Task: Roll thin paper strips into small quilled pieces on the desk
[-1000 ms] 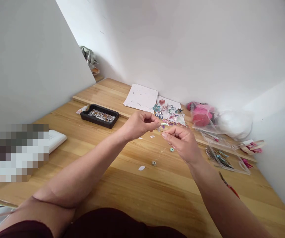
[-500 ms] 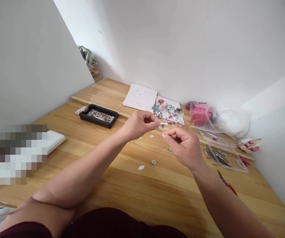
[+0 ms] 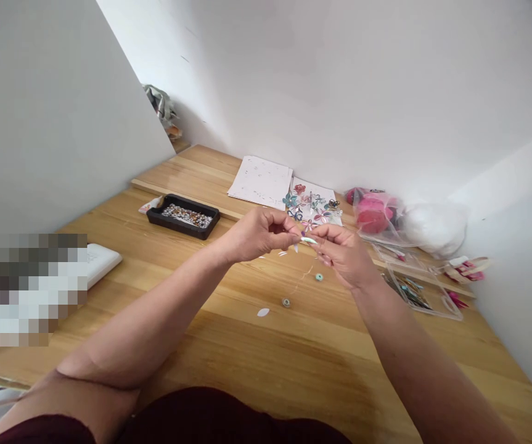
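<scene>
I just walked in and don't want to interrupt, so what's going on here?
Someone is working bare-handed over a wooden table. Their left hand pinches a small pale green piece, and their right hand meets its other end; whether it grips is unclear. Colourful flower shapes lie beyond, two small spools sit nearer, and a black tray holds beads.

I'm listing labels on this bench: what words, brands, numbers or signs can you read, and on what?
None can be read.
White device: any marking is too small.
Packet beside the black tray: orange markings, too blurred.
White sheets: scattered marks, too small to make out.
</scene>
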### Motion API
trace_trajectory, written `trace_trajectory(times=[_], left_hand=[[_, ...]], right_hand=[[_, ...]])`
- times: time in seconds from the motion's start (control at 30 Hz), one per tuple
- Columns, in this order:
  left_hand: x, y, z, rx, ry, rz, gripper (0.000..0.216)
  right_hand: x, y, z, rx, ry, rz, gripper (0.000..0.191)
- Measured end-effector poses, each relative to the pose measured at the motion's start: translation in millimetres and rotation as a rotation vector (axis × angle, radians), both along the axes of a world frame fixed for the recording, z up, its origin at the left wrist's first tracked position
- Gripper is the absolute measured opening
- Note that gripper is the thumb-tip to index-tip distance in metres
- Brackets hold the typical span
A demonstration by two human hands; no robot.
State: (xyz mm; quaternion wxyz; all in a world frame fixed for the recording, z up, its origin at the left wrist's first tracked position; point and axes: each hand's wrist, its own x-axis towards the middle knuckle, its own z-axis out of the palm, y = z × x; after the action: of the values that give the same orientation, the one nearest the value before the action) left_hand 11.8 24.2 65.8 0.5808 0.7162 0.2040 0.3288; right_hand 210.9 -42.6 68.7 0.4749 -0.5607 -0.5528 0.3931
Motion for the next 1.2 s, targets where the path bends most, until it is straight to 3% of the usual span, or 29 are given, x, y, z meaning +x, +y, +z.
trace_trajectory(times=[0.17,0.3,0.47,0.6,0.73,0.97,1.07,1.2], left_hand=[[2.6,0.1,-1.2,-0.083,-0.028,0.066,0.012],[4.6,0.8,-4.7,-0.091,-0.010,0.146,0.012],[6.0,2.0,-8.8,0.062,0.001,0.193,0.010],[4.6,-0.9,-4.9,0.142,0.044,0.117,0.008],[1.6,-2.8,0.0,0.108,0.039,0.013,0.007],[1.4,0.0,-0.5,-0.078,-0.047,0.033,0.014],[3.4,0.6,-1.9,-0.095,-0.040,0.099,0.013],[5.4,1.3,-5.0,-0.074,0.001,0.173,0.012]], right_hand=[[-11.6,-15.8,-18.4,-0.068,0.121,-0.024,0.032],[-21.1,-27.7,-22.8,0.000,0.032,-0.050,0.027],[-26.8,-39.0,-7.2,0.240,-0.302,-0.070,0.015],[-20.0,-29.5,12.3,0.330,-0.422,-0.081,0.014],[-6.7,-5.9,14.4,0.261,-0.293,-0.080,0.017],[-8.6,-3.1,-16.9,-0.073,0.199,-0.080,0.035],[-16.1,-15.6,-24.3,-0.042,0.175,-0.061,0.029],[-22.7,-31.5,-20.2,0.132,-0.099,-0.064,0.020]])
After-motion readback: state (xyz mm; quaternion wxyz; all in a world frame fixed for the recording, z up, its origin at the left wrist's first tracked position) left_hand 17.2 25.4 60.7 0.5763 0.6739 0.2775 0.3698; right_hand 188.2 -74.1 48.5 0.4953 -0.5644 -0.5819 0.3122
